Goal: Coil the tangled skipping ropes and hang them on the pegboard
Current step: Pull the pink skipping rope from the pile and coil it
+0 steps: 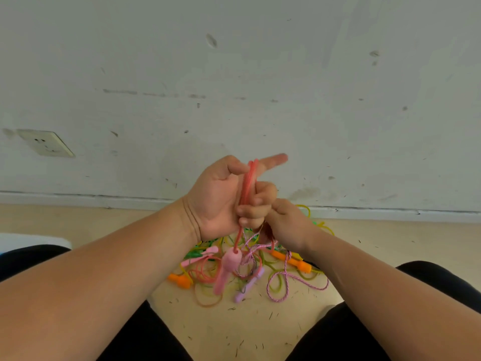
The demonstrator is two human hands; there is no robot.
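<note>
I'm mid-coil: the pink rope (248,183) loops over my left hand (221,201), that grip clamped round its strands, my right hand (289,225) pinching it just below, above the floor tangle (250,259), so next, I judge, needs slack teased free.

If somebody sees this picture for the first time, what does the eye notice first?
The left hand, raised at the centre, grips several loops of pink rope, whose pink handle dangles below. Under it, a bright tangle of ropes lies on the floor.
</note>
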